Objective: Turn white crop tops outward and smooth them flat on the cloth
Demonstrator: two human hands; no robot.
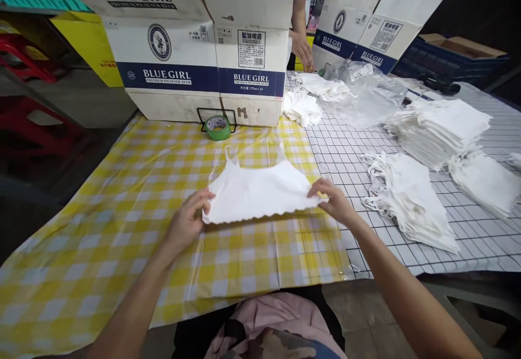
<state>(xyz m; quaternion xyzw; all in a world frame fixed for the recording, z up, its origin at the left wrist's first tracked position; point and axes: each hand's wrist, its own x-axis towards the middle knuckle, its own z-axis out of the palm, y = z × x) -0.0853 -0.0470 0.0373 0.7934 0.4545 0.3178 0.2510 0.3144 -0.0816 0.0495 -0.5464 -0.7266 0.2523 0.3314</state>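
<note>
1. Plainly, the step in hand looked to me like laying out a small white camisole top (260,192) flat on the counter (122,223), at the middle of the frame, straps pointing toward the top of the frame and the scalloped hem toward the bottom.

2. I saw my left hand (188,219) pinching the hem's left corner, fingers curled closed onto the fabric, thumb on top.

3. My right hand (334,202) gripped the right corner the same way, fingers closed over the edge of the cloth.

4. The garment lay between the two hands, touching both, on the yellow checked cloth (252,261) just left of where the black-and-white grid cloth (350,158) began.

5. By my judgement the next move called for an even pull at both corners to keep the hem straight, then a clean fold without dragging the thin straps askew.

6. At the right of the frame sat a loose pile of similar tops (411,202) and stacks of folded white pieces (443,128); a green tape roll (217,127) stood near the beer carton (195,50) at upper centre.

7. Another person's hand (303,50) worked well apart, at the top of the frame.
</note>
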